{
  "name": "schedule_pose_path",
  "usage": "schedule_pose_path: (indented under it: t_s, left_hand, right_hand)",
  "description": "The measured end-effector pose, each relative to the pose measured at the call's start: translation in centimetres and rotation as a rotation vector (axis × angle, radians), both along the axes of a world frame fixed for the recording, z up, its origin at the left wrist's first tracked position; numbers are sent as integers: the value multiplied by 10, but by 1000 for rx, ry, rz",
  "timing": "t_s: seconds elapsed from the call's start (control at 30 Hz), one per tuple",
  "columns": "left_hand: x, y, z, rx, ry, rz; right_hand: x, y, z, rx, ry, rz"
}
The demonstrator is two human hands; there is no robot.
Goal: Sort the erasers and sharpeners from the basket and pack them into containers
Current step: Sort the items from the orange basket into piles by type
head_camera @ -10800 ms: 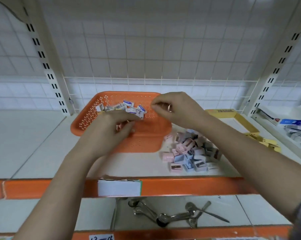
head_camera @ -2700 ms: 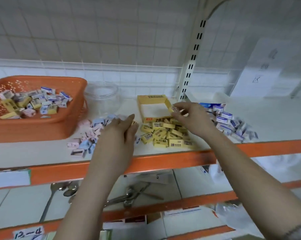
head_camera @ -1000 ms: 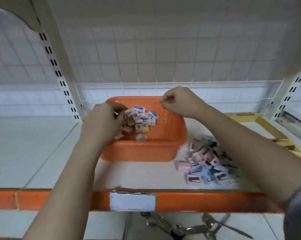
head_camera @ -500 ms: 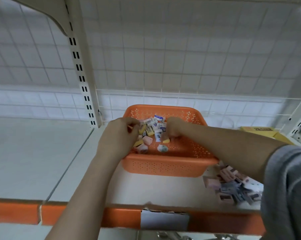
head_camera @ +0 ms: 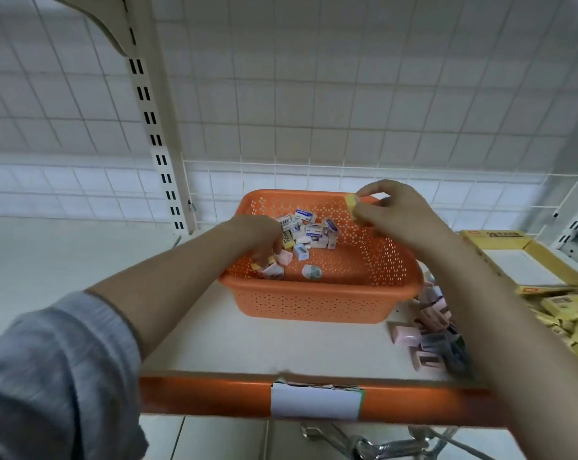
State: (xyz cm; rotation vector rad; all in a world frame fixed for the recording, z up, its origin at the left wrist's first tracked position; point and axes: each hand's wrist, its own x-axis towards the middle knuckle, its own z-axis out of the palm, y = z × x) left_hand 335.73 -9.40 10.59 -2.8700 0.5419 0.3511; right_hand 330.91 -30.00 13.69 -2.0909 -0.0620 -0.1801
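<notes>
On the white shelf (head_camera: 241, 340) sits an orange basket (head_camera: 317, 305) holding a loose heap of erasers and sharpeners (head_camera: 309, 232). Above its far right rim, the right hand (head_camera: 397, 214) pinches a yellow eraser (head_camera: 351, 203) between thumb and fingers. The left hand (head_camera: 259, 234) is down inside the basket, fingers curled among the pieces (whether it grips any I cannot tell). Pink and blue sharpeners (head_camera: 430, 333) lie just right of the basket, yellow erasers (head_camera: 566, 313) farther right, near a yellow box (head_camera: 480, 239).
</notes>
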Motion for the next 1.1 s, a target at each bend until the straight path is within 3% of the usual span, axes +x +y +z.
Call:
schedule_pose_path:
  t_s: [0.13,0.37,0.53,0.73,0.9,1.1]
  left_hand:
    - [7,-6,0,99,28,-43]
    - [6,-4,0,7,2,-22]
    - [-15,-9,27,-275,-162,-23]
    - [-59,-45,40,-782,-307,-131]
    - [-94,-111,34,-904,-394,-242]
    - [-133,-195,8,-937,-301,-192]
  right_hand:
    - [-44,-9,-13,221,-100,-96]
    - [-78,-9,-29,384,-196,-208]
    - [-84,-15,-29,469,-241,-275]
    - [-97,-54,-35,458,-383,-487]
    - [-123,-121,-45,443,-421,-589]
    - [-144,-224,-51,316,-401,-561]
